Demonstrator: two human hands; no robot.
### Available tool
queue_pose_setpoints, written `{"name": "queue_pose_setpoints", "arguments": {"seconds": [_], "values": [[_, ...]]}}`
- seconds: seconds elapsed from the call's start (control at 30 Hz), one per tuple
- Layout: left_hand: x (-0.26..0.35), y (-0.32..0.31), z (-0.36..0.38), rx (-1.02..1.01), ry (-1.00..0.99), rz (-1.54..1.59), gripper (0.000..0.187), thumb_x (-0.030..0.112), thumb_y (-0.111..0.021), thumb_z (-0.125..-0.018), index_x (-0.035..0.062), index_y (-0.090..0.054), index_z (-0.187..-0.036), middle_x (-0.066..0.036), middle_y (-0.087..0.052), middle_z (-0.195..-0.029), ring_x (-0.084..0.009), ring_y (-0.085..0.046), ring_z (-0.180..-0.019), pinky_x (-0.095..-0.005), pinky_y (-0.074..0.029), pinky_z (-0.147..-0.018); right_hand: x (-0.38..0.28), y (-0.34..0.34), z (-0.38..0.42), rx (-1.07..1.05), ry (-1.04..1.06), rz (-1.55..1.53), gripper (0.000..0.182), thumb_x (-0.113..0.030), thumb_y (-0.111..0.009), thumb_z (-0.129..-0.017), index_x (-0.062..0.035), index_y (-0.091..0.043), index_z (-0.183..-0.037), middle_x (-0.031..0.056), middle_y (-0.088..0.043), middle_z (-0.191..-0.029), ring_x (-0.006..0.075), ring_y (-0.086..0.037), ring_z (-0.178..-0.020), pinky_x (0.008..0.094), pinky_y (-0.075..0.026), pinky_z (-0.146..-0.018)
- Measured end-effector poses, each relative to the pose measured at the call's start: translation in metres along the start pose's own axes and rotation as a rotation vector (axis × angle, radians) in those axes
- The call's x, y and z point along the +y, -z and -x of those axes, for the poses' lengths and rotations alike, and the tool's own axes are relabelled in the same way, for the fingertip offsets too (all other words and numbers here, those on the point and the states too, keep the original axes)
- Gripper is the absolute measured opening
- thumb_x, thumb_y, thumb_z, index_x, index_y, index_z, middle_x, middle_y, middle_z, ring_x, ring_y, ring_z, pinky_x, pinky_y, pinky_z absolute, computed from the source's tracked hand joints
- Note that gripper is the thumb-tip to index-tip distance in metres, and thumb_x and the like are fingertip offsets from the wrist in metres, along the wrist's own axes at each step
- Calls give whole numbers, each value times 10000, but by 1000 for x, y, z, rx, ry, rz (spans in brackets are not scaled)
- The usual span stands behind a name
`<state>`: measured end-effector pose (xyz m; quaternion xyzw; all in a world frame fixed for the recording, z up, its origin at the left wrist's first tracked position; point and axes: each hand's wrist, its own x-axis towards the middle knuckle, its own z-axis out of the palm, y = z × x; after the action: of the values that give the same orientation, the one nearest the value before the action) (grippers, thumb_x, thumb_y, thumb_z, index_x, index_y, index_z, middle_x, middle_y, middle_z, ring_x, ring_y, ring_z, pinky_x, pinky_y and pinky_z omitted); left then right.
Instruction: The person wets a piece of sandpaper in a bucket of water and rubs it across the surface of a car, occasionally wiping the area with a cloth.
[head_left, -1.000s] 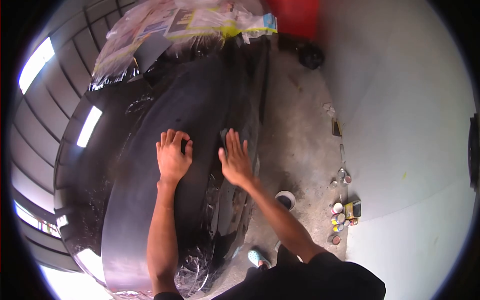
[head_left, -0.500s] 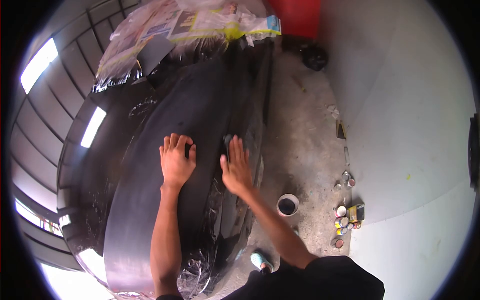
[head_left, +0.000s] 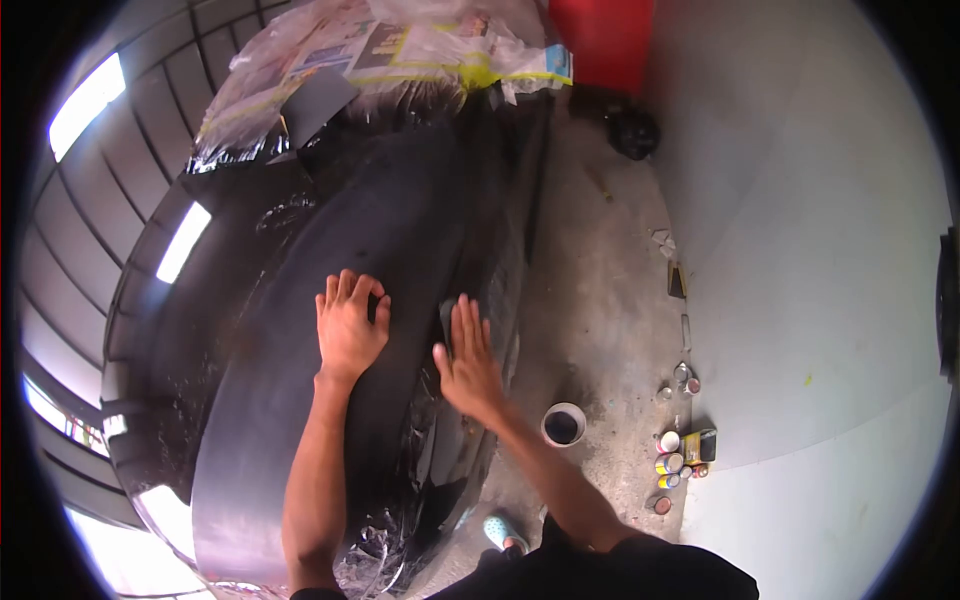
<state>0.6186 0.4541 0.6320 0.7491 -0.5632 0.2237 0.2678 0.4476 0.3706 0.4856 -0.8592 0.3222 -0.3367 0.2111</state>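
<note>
A long, matte dark panel [head_left: 400,200] of a car body runs up the middle of the view. On its surface rests my left hand [head_left: 350,325], the fingers bent and the thumb curved toward the index finger, with nothing visible in it. To the right, my right hand [head_left: 468,365] lies with fingers stretched along the panel's edge. A small dark sheet [head_left: 446,318] shows beside and under its fingers, pressed flat against the surface. Crinkled black plastic film [head_left: 375,550] hangs along the lower side of the panel.
Newspaper and clear plastic [head_left: 400,45] cover the far end. On the concrete floor at right stand a white bucket [head_left: 563,425] with dark liquid and several small cans [head_left: 668,464]. A black bag [head_left: 633,133] lies near a red object [head_left: 602,45]. A grey wall rises at right.
My right hand has slid slightly down and toward me along the panel's edge, with the dark sheet. My left hand has hardly moved. The camera view has shifted a little.
</note>
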Motion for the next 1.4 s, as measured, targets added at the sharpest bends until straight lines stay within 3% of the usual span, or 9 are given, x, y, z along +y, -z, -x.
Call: {"name": "queue_pose_setpoints", "arguments": {"seconds": [0.1, 0.2, 0.33, 0.53, 0.67, 0.83, 1.0, 1.2, 1.4], "values": [[0, -1, 1, -4, 13, 12, 165, 127, -790, -909, 130, -669, -1021, -57, -632, -1067, -315, -616, -1074, -482, -467, -874, 25, 21, -75, -45, -73, -16, 770, -454, -295, -1204, 127, -225, -1703, 264, -159, -1832, 396, -125, -1713, 537, -103, -1395], [2, 0, 0, 6, 11, 11, 155, 126, -791, -906, 132, -673, -1006, -58, -632, -1060, -315, -616, -1068, -485, -466, -871, 11, 12, -60, -17, -120, -35, 765, -449, -287, -1203, 127, -227, -1703, 261, -140, -1836, 394, -120, -1715, 547, -119, -1391], [0, 0, -3, 20, -3, 26, 148, 128, -793, -905, 133, -675, -996, -57, -633, -1059, -315, -616, -1068, -487, -467, -874, -18, 5, 7, 3, 22, 35, 746, -413, -346, -1196, 136, -247, -1692, 283, -125, -1831, 406, -148, -1709, 558, -138, -1386], [2, 3, 2, 20, 17, 30, 147, 121, -792, -902, 121, -684, -1001, -64, -630, -1060, -315, -606, -1080, -472, -457, -885, 6, 17, -65, 17, -112, -51, 748, -416, -343, -1201, 147, -248, -1684, 290, -177, -1818, 415, -153, -1704, 530, -143, -1390], [0, 0, -4, 17, 3, 32, 148, 124, -793, -903, 125, -682, -1002, -64, -628, -1062, -315, -608, -1078, -476, -459, -885, -17, -7, 18, -4, -19, -23, 776, -422, -343, -1195, 150, -196, -1699, 292, -140, -1823, 444, -129, -1703, 551, -148, -1388], [0, -3, 1, -1, 15, 21, 157, 130, -789, -903, 135, -672, -1006, -64, -628, -1075, -318, -614, -1081, -486, -466, -883, 15, 7, -73, 41, -51, 37, 740, -408, -298, -1203, 141, -235, -1695, 296, -191, -1812, 427, -119, -1708, 582, -130, -1381], [0, -2, 0, 5, -2, 15, 158, 125, -787, -903, 133, -669, -1007, -60, -629, -1077, -317, -616, -1086, -486, -467, -875, -33, -4, 12, 9, -72, -35, 799, -456, -320, -1188, 160, -233, -1689, 299, -148, -1824, 432, -80, -1715, 607, -69, -1376], [-1, -1, -1, 2, 8, 9, 157, 122, -790, -902, 137, -676, -1009, -58, -635, -1056, -317, -621, -1066, -482, -468, -873, 0, 12, -61, -53, -95, 26, 777, -460, -213, -1205, 144, -242, -1692, 289, -157, -1825, 412, -102, -1714, 618, -86, -1375], [0, -2, -2, 14, 2, 23, 146, 109, -782, -910, 120, -678, -1012, -56, -635, -1060, -312, -611, -1066, -475, -461, -879, -50, 0, 22, -60, -37, -69, 803, -485, -250, -1197, 135, -217, -1705, 310, -127, -1823, 445, -45, -1715, 621, -46, -1370]]}}
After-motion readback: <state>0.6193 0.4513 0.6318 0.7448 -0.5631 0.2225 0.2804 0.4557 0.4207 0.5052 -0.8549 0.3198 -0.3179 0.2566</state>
